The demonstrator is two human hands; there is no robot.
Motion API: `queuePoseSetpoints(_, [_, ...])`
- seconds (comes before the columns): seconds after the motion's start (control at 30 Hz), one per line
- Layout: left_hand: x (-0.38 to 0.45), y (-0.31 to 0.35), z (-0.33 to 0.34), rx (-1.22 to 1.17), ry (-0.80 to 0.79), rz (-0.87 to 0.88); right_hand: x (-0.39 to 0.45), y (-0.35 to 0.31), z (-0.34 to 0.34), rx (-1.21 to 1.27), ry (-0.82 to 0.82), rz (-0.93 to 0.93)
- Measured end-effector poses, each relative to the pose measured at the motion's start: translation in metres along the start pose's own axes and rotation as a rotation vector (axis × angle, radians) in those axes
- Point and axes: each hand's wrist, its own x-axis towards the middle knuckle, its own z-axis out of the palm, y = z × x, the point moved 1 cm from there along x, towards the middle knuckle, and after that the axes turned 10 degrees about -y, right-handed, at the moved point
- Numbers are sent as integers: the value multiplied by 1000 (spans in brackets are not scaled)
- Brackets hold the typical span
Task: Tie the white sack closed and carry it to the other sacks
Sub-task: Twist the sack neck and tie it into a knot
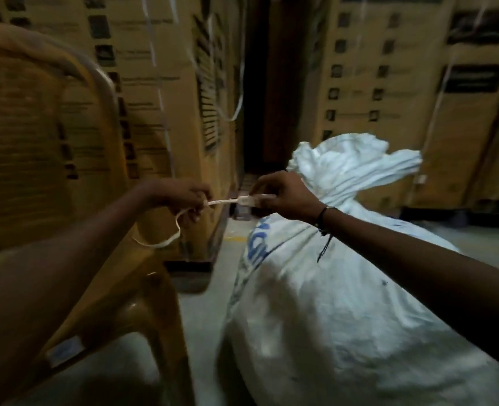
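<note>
A large white sack (330, 312) with blue print lies on the floor at the right, its gathered neck (356, 174) bunched and twisted at the top. A white plastic tie strap (230, 201) is stretched taut between both hands, just left of the neck. My left hand (181, 197) pinches the strap's left end, and the loose tail loops down below it. My right hand (283, 194) grips the strap's other end beside the sack's neck. Whether the strap goes around the neck is hidden behind my right hand.
A brown plastic chair (37, 148) stands close at the left. Tall stacks of cardboard boxes (160, 83) bound with white straps line both sides, more boxes (389, 83) behind the sack. A dark narrow gap (266, 98) runs between them. Grey concrete floor (207, 312) lies between chair and sack.
</note>
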Motion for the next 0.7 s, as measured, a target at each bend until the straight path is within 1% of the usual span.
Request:
queuePoseSetpoints(0.1, [37,21,16,12,86,72,-26,35,-27,-71,55,70])
queuePoseSetpoints(0.2, [69,36,26,58,177,119,-48,66,-50,-43,137,178])
queuePoseSetpoints(0.3, [94,43,33,14,248,95,-70,102,-71,-8,252,328])
queuePoseSetpoints(0.37, [108,42,35,-38,278,60,-83,127,-80,-28,316,438])
queuePoseSetpoints(0.43, [121,39,33,-70,323,26,-90,146,-84,-31,346,516])
queuePoseSetpoints(0.5, [132,35,31,-80,358,3,-91,158,-84,-21,327,579])
queuePoseSetpoints(0.63, [145,25,24,-95,425,-15,-80,184,-79,82,212,731])
queuePoseSetpoints(0.7, [153,23,26,-109,453,-23,-72,196,-73,198,161,761])
